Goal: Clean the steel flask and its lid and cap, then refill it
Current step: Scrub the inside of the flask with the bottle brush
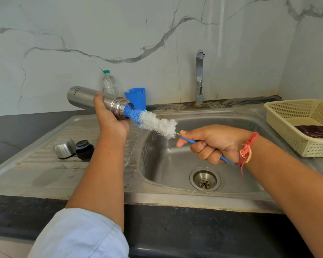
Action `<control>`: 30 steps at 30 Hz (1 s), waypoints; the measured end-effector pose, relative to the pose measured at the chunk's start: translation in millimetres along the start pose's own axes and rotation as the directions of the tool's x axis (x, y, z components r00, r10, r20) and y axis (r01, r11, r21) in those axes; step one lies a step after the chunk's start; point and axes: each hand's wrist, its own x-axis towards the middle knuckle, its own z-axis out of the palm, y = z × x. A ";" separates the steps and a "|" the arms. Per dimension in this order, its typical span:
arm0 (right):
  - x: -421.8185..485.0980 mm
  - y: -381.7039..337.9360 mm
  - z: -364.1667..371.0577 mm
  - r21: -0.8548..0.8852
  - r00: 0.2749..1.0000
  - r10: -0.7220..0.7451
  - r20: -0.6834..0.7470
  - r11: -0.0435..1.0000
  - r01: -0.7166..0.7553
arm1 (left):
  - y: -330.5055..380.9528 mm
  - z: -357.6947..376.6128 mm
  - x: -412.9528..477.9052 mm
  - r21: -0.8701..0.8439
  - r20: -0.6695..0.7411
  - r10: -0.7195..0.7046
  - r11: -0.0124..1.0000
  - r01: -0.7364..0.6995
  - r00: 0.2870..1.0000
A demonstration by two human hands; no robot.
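My left hand [112,118] grips the steel flask [82,97] near its threaded neck, holding it almost level with the mouth pointing right over the sink's edge. My right hand [211,144] grips the thin blue handle of a bottle brush [157,124]. The brush's blue tip sits in the flask's mouth; its white bristles stay outside. On the draining board stand the steel cap [63,148], upside down, and the black lid [84,149] beside it.
The steel sink [231,187] with its drain [205,180] lies below my right hand. A tap [199,77] rises behind the basin. A blue jug [136,98] and a clear water bottle [110,83] stand by the wall. A cream basket [295,127] sits at right.
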 end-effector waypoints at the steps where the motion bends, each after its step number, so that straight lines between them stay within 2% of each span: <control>1: 1.3 0.6 0.5 -0.119 0.996 -0.073 -0.055 0.991 0.066 | 0.7 -0.2 0.8 0.015 -0.003 0.014 1.000 -0.014 1.000; 3: 2.7 -0.2 2.9 -0.444 0.945 -0.296 -0.138 0.872 0.208 | 2.7 -2.2 5.7 0.045 -0.025 0.043 0.998 -0.042 0.999; 5: 2.0 -1.7 4.0 -0.734 0.848 -0.507 -0.154 0.634 0.245 | 4.3 -3.3 9.2 0.083 -0.067 0.054 0.995 -0.049 0.996; 6: 2.5 -1.8 3.6 -0.813 0.806 -0.573 -0.148 0.534 0.231 | 4.6 -4.0 10.1 0.103 -0.096 0.061 0.993 -0.051 0.994; 11: 4.4 -0.6 4.1 -0.979 0.682 -0.722 -0.117 0.200 0.044 | 5.0 -8.2 16.8 0.164 -0.204 0.074 0.986 -0.041 0.976; 13: 2.0 -1.2 6.3 -0.993 0.644 -0.758 -0.105 0.114 -0.027 | 6.9 -8.7 19.9 0.169 -0.209 0.083 0.984 -0.047 0.974; 14: 2.0 -1.0 6.8 -0.994 0.634 -0.767 -0.101 0.104 -0.032 | 7.8 -8.6 20.1 0.171 -0.202 0.083 0.984 -0.048 0.976; 16: 4.0 -0.2 7.7 -0.978 0.659 -0.745 -0.099 0.193 0.073 | 9.6 -9.1 19.5 0.159 -0.166 0.070 0.986 -0.043 0.984; 19: 5.3 -1.7 8.8 -0.824 0.769 -0.627 -0.125 0.497 0.272 | 13.0 -9.5 17.3 0.102 -0.092 0.018 0.995 -0.009 0.996; 21: 2.6 -2.5 8.7 -0.594 0.865 -0.482 -0.140 0.739 0.316 | 14.3 -8.5 14.6 0.047 -0.061 -0.013 0.999 0.016 0.998; 23: -1.5 -3.2 7.5 -0.311 0.956 -0.277 -0.092 0.921 0.236 | 13.5 -8.1 12.0 0.003 -0.032 -0.020 1.000 0.020 0.999; 25: -5.1 -4.2 6.7 -0.061 0.997 -0.080 0.010 0.995 0.080 | 12.9 -7.1 10.2 -0.036 0.002 -0.011 0.999 0.011 1.000; 27: -6.5 -3.5 8.2 0.123 0.994 0.015 0.108 0.992 -0.029 | 14.3 -5.8 8.2 -0.082 0.037 0.001 0.997 0.002 0.999; 28: -5.1 -2.9 10.1 0.148 0.991 0.025 0.128 0.988 -0.044 | 14.3 -4.5 6.7 -0.095 0.051 0.005 0.996 0.000 0.999; 30: -0.9 -2.8 17.7 0.086 0.993 0.008 0.116 0.996 -0.018 | 11.0 -0.9 0.9 -0.069 0.069 0.010 0.998 -0.005 0.998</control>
